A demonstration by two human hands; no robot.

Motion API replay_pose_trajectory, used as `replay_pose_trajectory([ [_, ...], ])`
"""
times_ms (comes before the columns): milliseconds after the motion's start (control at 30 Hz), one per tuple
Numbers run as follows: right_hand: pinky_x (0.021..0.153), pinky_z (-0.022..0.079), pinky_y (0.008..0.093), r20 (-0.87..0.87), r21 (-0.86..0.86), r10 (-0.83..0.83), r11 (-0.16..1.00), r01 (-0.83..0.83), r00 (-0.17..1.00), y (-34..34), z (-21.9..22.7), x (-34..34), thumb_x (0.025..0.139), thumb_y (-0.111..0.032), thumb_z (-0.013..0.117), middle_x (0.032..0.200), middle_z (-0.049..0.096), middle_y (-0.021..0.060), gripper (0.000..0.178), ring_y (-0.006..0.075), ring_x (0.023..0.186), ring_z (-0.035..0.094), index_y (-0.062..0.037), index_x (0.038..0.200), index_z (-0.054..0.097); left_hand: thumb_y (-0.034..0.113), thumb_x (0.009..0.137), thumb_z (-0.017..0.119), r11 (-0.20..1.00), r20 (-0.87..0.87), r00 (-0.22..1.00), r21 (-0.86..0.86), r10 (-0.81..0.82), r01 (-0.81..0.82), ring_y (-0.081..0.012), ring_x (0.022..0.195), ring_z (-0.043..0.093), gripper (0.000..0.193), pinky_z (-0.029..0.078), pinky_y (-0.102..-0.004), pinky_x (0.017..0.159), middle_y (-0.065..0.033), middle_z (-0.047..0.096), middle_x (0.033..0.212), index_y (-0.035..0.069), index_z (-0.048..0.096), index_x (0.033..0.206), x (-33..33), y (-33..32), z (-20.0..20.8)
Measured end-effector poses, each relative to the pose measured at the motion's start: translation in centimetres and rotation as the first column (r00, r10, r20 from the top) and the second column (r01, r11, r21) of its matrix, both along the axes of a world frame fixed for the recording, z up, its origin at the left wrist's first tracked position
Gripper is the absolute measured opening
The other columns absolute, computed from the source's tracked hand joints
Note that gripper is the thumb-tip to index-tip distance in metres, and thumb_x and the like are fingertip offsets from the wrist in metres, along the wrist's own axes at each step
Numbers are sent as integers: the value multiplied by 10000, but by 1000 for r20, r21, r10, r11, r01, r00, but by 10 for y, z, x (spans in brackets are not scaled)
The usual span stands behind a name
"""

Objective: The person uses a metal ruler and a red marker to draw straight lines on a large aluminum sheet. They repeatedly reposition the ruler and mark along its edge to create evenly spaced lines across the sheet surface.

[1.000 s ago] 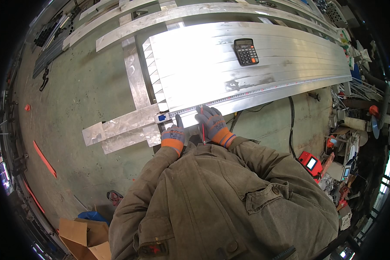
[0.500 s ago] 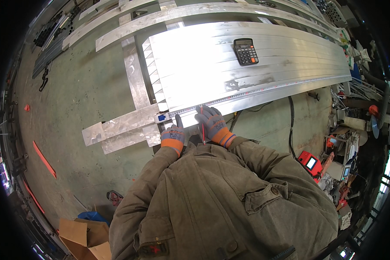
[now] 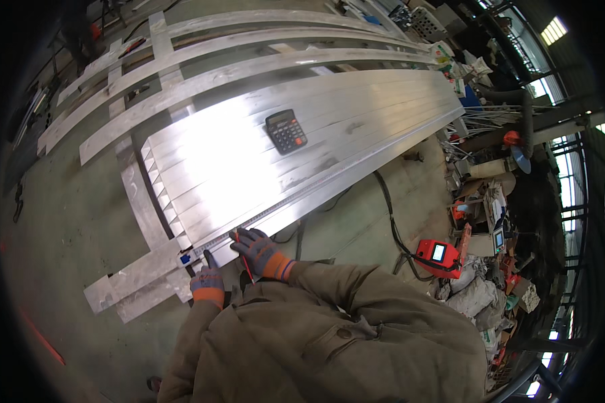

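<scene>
A stack of long silver metal profiles [image 3: 316,141] lies in front of me. A tape measure [image 3: 185,258], white with a blue patch, sits at the near left corner, its blade [image 3: 262,215] drawn out along the near profile. My left hand [image 3: 208,277], in a grey and orange glove, rests at the near edge beside the case, index finger stretched out on the metal. My gloved right hand [image 3: 262,254] lies just right of it, by the blade, fingers bent around a thin red pencil [image 3: 247,270]. A black calculator [image 3: 286,131] rests on the profiles.
More long metal bars [image 3: 235,70] lie beyond the stack on crosswise supports. A red machine with a lit screen [image 3: 439,254] stands on the floor at right, a black cable [image 3: 391,215] beside it. Sacks and scrap [image 3: 480,295] pile up farther right.
My view has swung to the right, so the stack and both hands appear lower and farther left. Both hands stay beside the tape measure, with the pencil still in the right.
</scene>
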State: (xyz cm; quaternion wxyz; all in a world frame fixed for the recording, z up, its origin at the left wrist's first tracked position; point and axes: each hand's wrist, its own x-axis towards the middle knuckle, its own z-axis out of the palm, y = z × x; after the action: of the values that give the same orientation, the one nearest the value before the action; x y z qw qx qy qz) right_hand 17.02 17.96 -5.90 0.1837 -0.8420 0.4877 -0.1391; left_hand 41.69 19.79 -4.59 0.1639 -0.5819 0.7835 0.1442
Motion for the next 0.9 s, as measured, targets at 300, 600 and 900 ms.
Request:
replay_pose_trajectory([
  [300, 1261, 417, 567, 22, -34, -5, 999, 6, 1000, 0, 0, 0, 899, -232, 708, 1654, 584, 177, 507, 405, 1541, 522, -121, 1393, 695, 269, 861, 856, 999, -70, 997, 25, 38, -36, -346, 1021, 795, 1152, 630, -505, 800, -163, 778, 1138, -16, 214, 1774, 7, 3, -18],
  [600, 1265, 425, 539, 21, -41, 102, 994, -101, 995, 5, 12, 6, 911, -259, 718, 1668, 562, 167, 581, 396, 1532, 526, -128, 1473, 647, 164, 989, 649, 996, -92, 993, 55, 70, -65, -357, 991, 785, 872, 633, -487, 796, -182, 763, 1170, 16, 286, 1769, 4, 0, 14],
  [900, 1208, 463, 515, 57, -48, 93, 995, -91, 994, 8, 13, 6, 893, -231, 734, 1547, 654, 141, 542, 368, 1444, 591, -129, 1424, 689, 151, 1032, 568, 996, -97, 992, 49, 83, -78, -335, 1015, 785, 836, 633, -496, 826, -162, 776, 1159, 49, 238, 1793, 5, 5, 13],
])
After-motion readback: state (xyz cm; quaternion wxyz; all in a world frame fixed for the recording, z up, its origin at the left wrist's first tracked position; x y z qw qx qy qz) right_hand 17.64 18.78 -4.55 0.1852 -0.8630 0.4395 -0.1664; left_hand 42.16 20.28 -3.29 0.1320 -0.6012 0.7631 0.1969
